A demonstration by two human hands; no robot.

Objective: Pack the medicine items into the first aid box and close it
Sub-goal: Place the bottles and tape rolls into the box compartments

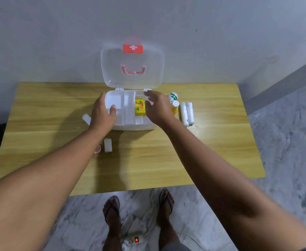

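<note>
The white first aid box (130,127) sits at the back of the wooden table with its clear lid (132,67) standing upright. A yellow carton (139,107) lies in a right compartment of its white tray. My left hand (102,115) rests on the box's left rim, thumb inside the tray. My right hand (156,109) hovers over the box's right side, fingers spread, holding nothing. Right of the box are a green-striped bottle (173,96), a white-capped yellow bottle (175,105) and two white rolls (187,114). Two small white items (108,145) (86,118) and a pink-rimmed object (98,149) lie on the left.
The table (148,160) stands against a grey wall. A power strip with a lit red switch (134,240) lies on the marble floor between my sandalled feet.
</note>
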